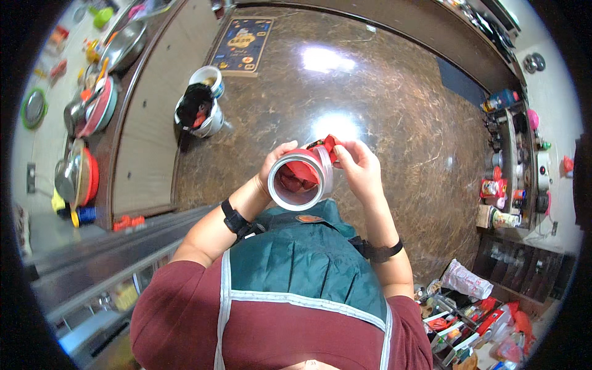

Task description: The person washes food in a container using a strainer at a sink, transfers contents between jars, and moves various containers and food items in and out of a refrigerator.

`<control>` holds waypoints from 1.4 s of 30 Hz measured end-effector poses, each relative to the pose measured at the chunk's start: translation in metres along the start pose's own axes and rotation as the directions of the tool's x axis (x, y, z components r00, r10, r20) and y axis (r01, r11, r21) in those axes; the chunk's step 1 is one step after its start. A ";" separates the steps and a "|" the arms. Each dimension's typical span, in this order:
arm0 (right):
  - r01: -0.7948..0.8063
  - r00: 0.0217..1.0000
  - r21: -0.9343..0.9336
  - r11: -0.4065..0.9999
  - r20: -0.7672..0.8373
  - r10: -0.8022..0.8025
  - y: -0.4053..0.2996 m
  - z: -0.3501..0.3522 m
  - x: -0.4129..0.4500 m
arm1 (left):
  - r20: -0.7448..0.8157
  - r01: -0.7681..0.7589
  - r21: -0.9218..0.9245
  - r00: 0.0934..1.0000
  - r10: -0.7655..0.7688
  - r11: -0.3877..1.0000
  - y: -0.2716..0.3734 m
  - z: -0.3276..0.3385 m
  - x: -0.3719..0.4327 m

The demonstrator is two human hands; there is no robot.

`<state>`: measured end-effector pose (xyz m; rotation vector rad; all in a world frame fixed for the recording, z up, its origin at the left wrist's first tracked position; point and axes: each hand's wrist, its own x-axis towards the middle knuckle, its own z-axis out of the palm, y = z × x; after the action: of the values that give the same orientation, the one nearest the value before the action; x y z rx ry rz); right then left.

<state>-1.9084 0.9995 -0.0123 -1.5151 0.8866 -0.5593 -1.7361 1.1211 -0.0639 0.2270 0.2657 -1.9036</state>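
Note:
In front of my apron (296,240), my left hand (272,163) grips a round red can (296,204) from its side. Its silver-rimmed mouth faces up toward me. Crumpled dark red packets (292,181) show inside. A clear plastic lid (328,173) stands on edge against the can's right side; which hand supports it I cannot tell. Between thumb and fingers, my right hand (363,170) pinches a crinkled red wrapper (331,143) just beyond the lid. The can's underside and some of my left fingers are hidden.
Two white buckets (213,124) stand on the marbled floor (393,106) at left, one holding a black bag. A printed flat box (243,44) lies beyond them. Pans and basins (99,108) line the left counter. Shelves (511,162) and a cluttered rack (467,323) are at right.

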 end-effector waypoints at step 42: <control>0.792 0.593 -0.447 0.415 0.403 -0.697 -0.219 -0.198 1.071 | 0.068 -0.732 0.235 0.669 0.740 0.640 0.748 0.302 0.706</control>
<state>-1.3855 0.0233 0.0747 -2.5452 0.1590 -0.8345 -1.2798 0.1519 -0.0316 0.4593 -0.0554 -1.0926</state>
